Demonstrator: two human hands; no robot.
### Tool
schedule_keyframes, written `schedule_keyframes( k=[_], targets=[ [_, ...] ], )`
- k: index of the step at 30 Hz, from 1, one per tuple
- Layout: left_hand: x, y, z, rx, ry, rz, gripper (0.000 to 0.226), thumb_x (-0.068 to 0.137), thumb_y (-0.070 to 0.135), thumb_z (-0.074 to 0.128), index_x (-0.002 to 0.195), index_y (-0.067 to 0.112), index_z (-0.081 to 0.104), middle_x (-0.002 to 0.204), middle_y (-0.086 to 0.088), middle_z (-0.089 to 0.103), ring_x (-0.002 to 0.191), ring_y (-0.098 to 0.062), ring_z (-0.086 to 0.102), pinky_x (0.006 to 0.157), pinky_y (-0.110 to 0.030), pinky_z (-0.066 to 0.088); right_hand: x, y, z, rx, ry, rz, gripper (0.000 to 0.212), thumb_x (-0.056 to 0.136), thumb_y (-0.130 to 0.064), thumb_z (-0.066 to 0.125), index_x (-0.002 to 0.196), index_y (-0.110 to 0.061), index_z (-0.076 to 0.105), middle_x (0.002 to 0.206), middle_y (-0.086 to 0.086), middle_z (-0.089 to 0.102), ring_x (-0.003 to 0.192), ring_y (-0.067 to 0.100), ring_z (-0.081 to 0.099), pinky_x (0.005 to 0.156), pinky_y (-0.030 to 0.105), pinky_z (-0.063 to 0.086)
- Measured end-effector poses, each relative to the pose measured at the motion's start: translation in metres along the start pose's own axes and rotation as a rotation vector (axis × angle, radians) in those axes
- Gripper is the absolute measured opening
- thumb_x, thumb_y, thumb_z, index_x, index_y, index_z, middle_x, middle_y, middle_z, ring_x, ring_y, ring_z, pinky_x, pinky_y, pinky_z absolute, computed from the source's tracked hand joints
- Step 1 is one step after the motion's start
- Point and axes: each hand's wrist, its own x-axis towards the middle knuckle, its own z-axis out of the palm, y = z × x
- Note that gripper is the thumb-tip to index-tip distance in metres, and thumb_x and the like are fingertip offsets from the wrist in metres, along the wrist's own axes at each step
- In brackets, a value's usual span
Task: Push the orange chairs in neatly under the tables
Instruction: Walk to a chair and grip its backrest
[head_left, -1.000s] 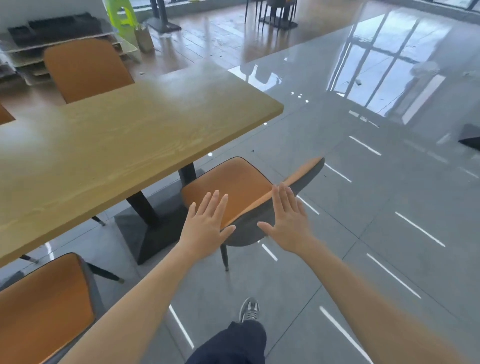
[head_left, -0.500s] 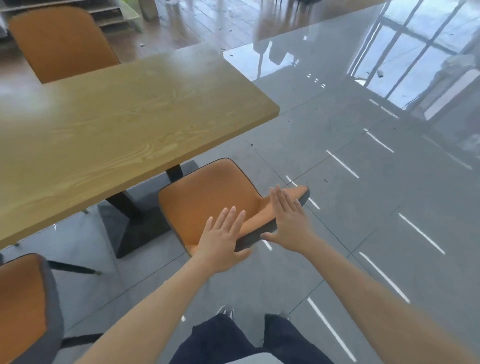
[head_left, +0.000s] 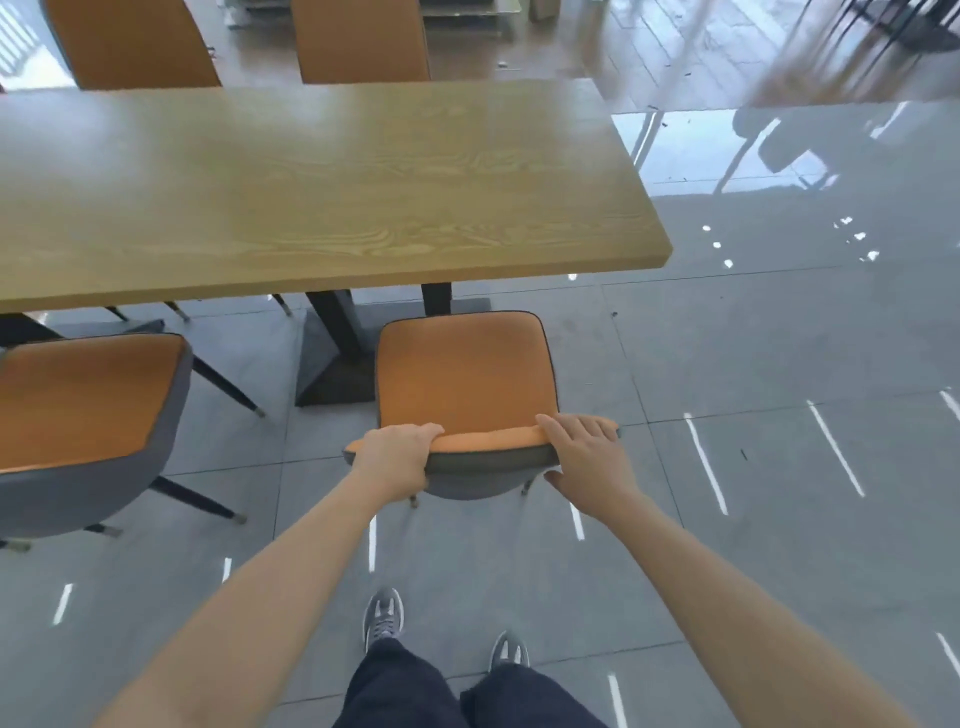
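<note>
An orange chair (head_left: 462, 374) with a grey shell stands squarely facing the long wooden table (head_left: 311, 192). Its seat lies just outside the table's near edge. My left hand (head_left: 397, 457) grips the left end of the backrest's top rim, fingers curled over the front. On the right end of that rim, my right hand (head_left: 584, 454) holds with fingers over the top and thumb below. A second orange chair (head_left: 83, 400) stands at the left, pulled out from the table and turned at an angle.
Two more orange chairs (head_left: 135, 41) (head_left: 361, 39) sit at the table's far side. The table's black pedestal base (head_left: 332, 358) stands just left of the held chair's seat. Glossy grey floor (head_left: 779, 364) stretches to the right. My feet (head_left: 384, 618) are directly behind the chair.
Both hands went from flat against the backrest to gripping its top rim. The chair has swung from an angle to face the table squarely, and I now stand straight behind it.
</note>
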Motion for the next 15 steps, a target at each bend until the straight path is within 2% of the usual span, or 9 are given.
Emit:
schedule_keyframes(
  k=[2, 5, 9, 13, 15],
  targets=[
    [-0.003, -0.001, 0.000, 0.009, 0.009, -0.015, 0.044, 0.083, 0.016, 0.055, 0.125, 0.026, 0.046, 0.115, 0.001, 0.063, 0.103, -0.023, 0.060, 0.085, -0.037, 0.048, 0.006, 0.004, 0.001, -0.024, 0.007, -0.006, 0.053, 0.086, -0.022, 0.055, 0.136, -0.021, 0.037, 0.135, 0.000, 0.048, 0.128, 0.022, 0.040, 0.105, 0.032, 0.023],
    [-0.007, -0.003, -0.001, 0.035, 0.028, -0.019, 0.030, 0.083, 0.010, 0.052, 0.112, 0.020, 0.051, 0.104, -0.004, 0.065, 0.093, -0.026, 0.061, 0.079, -0.038, 0.050, 0.015, 0.008, -0.002, -0.025, -0.045, 0.013, 0.045, 0.084, -0.014, 0.055, 0.127, -0.020, 0.045, 0.127, 0.002, 0.056, 0.120, 0.026, 0.048, 0.101, 0.035, 0.031],
    [-0.013, -0.002, 0.002, 0.066, 0.046, 0.001, 0.025, 0.081, 0.003, 0.047, 0.103, 0.015, 0.052, 0.097, -0.007, 0.067, 0.084, -0.026, 0.059, 0.073, -0.036, 0.048, 0.015, 0.008, -0.002, 0.016, -0.086, 0.016, 0.046, 0.084, -0.017, 0.058, 0.128, -0.025, 0.046, 0.127, 0.001, 0.057, 0.117, 0.027, 0.050, 0.098, 0.038, 0.036],
    [-0.030, -0.006, 0.016, 0.115, 0.031, 0.008, 0.025, 0.082, 0.004, 0.048, 0.104, 0.016, 0.052, 0.098, -0.005, 0.066, 0.087, -0.026, 0.062, 0.062, -0.032, 0.040, 0.001, 0.003, 0.007, 0.004, -0.103, -0.038, 0.044, 0.087, -0.022, 0.056, 0.129, -0.031, 0.045, 0.131, -0.005, 0.054, 0.117, 0.023, 0.050, 0.096, 0.037, 0.036],
    [-0.041, -0.010, 0.023, 0.120, 0.032, 0.005, 0.027, 0.082, 0.002, 0.046, 0.104, 0.016, 0.052, 0.098, -0.006, 0.066, 0.087, -0.026, 0.063, 0.062, -0.032, 0.039, -0.006, -0.002, 0.011, -0.008, -0.107, -0.064, 0.044, 0.088, -0.025, 0.055, 0.131, -0.032, 0.044, 0.132, -0.008, 0.053, 0.118, 0.021, 0.050, 0.096, 0.036, 0.037]
  ],
)
